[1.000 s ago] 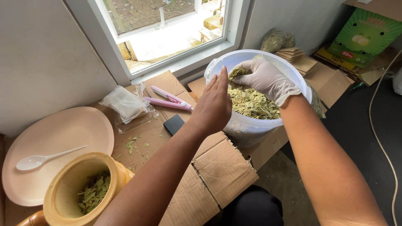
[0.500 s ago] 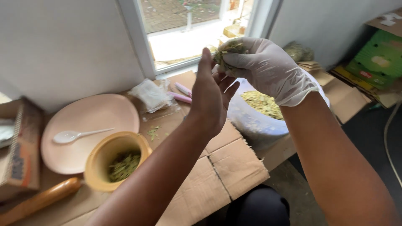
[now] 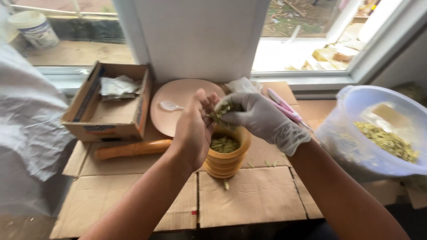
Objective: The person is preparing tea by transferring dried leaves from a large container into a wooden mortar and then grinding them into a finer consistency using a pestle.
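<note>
My two hands meet right above the yellow wooden mortar (image 3: 225, 153), which sits on the flattened cardboard (image 3: 249, 195) near the middle of the view. My bare left hand (image 3: 193, 129) comes up from seven o'clock, forearm angled toward the centre, palm turned toward my other hand and fingers held straight and close together, tips pointing to twelve o'clock; it grips nothing, only stands like a wall against the leaves. My gloved right hand (image 3: 262, 120) reaches in from four o'clock, wrist bent, its fingers curled and pinched on a clump of dried green leaves (image 3: 222, 109) just above the mortar's rim, pressed up to the fingertips of my left. More of the same leaves lie inside the mortar. At nine o'clock from the mortar an orange pestle (image 3: 131, 149) lies flat on the cardboard, and beyond it an open cardboard box (image 3: 109, 104). At eleven o'clock sits a pink plate (image 3: 178, 100) with a white spoon (image 3: 170, 106). At three o'clock stands a bag-lined tub (image 3: 378, 133) holding more leaves.
</note>
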